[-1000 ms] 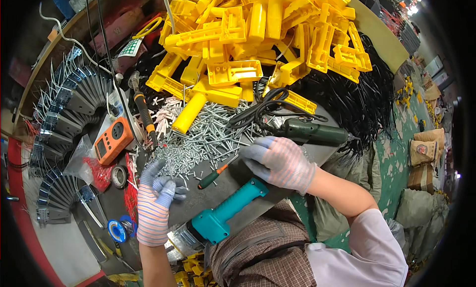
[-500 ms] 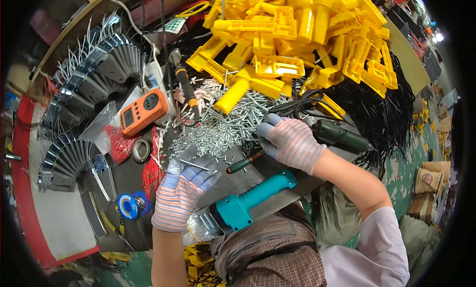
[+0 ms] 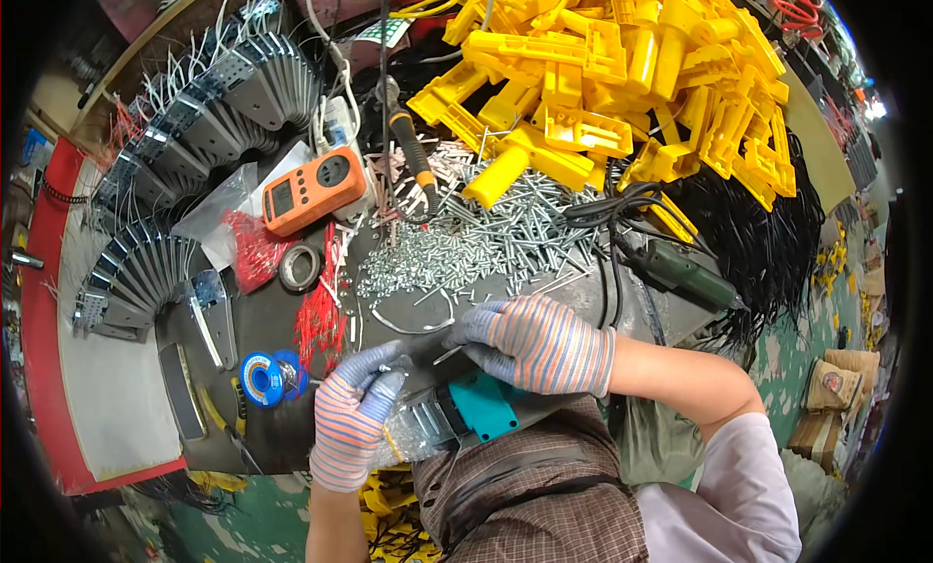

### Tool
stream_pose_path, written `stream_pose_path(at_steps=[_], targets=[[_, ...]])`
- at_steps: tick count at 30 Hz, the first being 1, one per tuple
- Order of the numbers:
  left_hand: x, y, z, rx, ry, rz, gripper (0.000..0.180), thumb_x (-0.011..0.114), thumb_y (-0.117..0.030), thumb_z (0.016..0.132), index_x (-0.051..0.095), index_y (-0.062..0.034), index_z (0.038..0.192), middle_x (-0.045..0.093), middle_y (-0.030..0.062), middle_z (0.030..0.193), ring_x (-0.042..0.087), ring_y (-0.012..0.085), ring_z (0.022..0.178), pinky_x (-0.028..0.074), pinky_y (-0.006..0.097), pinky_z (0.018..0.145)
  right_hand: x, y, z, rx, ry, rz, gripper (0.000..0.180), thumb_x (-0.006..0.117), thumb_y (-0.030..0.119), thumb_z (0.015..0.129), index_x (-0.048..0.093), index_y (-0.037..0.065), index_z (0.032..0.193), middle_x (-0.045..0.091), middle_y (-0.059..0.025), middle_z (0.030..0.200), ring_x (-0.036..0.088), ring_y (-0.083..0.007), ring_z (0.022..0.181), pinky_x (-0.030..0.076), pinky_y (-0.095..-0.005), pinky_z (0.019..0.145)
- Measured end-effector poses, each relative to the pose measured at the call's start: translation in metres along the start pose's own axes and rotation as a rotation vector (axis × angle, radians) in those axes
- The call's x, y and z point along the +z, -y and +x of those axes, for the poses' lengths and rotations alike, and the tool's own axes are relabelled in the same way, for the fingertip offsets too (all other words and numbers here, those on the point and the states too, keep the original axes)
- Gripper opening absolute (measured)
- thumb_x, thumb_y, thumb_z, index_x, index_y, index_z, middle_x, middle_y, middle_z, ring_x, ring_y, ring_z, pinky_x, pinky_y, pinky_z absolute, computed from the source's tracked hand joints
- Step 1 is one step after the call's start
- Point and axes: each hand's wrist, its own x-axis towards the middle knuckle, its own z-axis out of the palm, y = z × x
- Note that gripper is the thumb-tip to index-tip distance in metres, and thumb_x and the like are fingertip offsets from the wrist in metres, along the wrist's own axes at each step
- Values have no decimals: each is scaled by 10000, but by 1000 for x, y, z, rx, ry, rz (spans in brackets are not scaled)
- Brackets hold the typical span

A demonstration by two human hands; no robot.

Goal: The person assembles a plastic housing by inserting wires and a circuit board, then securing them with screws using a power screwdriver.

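bench point(image 3: 262, 330) dark, w/ screws point(image 3: 486, 242), yellow parts point(image 3: 622, 67) piled behind.

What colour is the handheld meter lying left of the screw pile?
Orange with a dark screen and round dial, the handheld meter shows best in the head view, beside the screw pile.

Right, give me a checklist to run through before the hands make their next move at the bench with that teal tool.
1. Left hand gloved, on the clear part at the teal tool's front: ok.
2. Right hand gloved, over the teal tool: ok.
3. Screw pinched in right fingers: cannot tell.
4. Screw pile close ahead of hands: ok.
5. Black cables lie across the screws: not ok.
6. Orange meter away from the hands: ok.
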Motion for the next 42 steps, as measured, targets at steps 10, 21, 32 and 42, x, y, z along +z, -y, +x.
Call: stream_pose_path(at_steps=[10, 21, 32, 42], targets=[[-5, 35, 13, 167, -110, 408, 174, 715, -61, 830, 671, 5, 985, 703, 150, 927, 679, 241, 842, 532, 345, 754, 33, 18, 30, -68, 19, -289, 143, 618, 163, 841, 603, 87, 962, 649, -121, 804, 667, -359, 814, 532, -462, 715], [-8, 44, 20, 404, -151, 700, 166, 709, -124, 792, 667, -29, 921, 667, 185, 852, 645, 383, 797, 511, 455, 728, 51, 6, 37, -34, -70, -101, 203, 653, 201, 876, 601, 98, 1043, 676, -168, 793, 669, -379, 768, 536, -484, 665], [-3, 41, 24, 410, -179, 778, 200, 722, -169, 797, 670, -40, 940, 690, 178, 883, 655, 389, 817, 505, 475, 761, 43, 1, 47, 132, 111, 2, 257, 671, 245, 863, 661, 78, 1059, 691, -201, 878, 666, -410, 848, 549, -468, 740], [-5, 38, 28, 333, -131, 768, 213, 707, -139, 803, 660, -26, 977, 675, 203, 861, 646, 412, 815, 508, 481, 733, 47, -7, 51, 110, 106, 37, 282, 684, 265, 848, 678, 71, 1051, 698, -202, 901, 672, -402, 856, 550, -463, 771]])
